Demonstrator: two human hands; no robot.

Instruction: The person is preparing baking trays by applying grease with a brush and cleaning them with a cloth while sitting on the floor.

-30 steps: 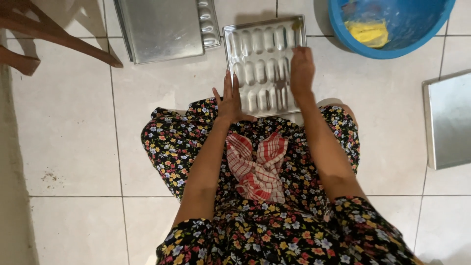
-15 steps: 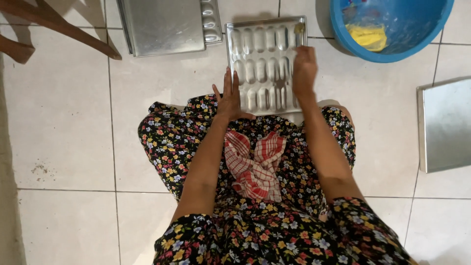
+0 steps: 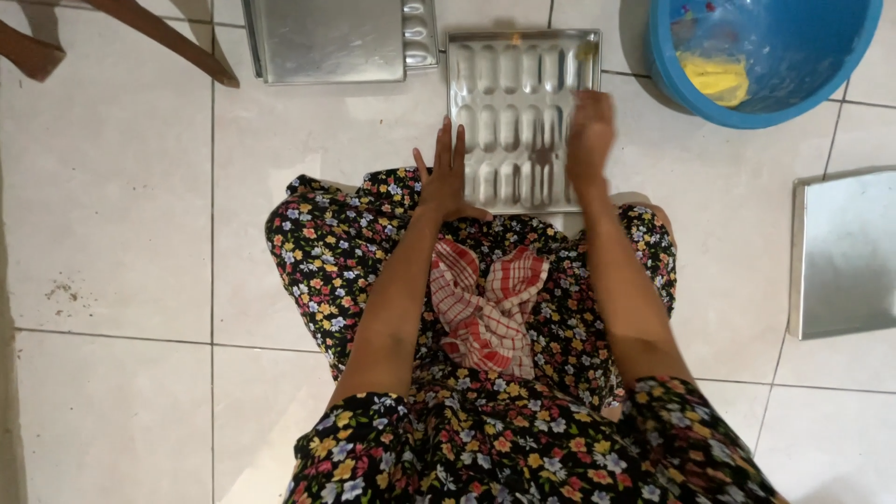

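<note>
Three rows of oval hollows across shiny metal mould tray (image 3: 511, 93)

Even, soft overhead light; mild glare on the metal mould tray (image 3: 523, 112) and pale floor tiles (image 3: 112, 205); right hand (image 3: 590, 131) slightly motion-blurred.

Black dress (image 3: 485, 439) with small multicoloured flowers, short floral sleeves, bare forearms

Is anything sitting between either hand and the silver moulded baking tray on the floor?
Nothing visible. The left hand rests at the near left edge of the silver moulded baking tray, and the right hand lies directly on its right side.
</note>
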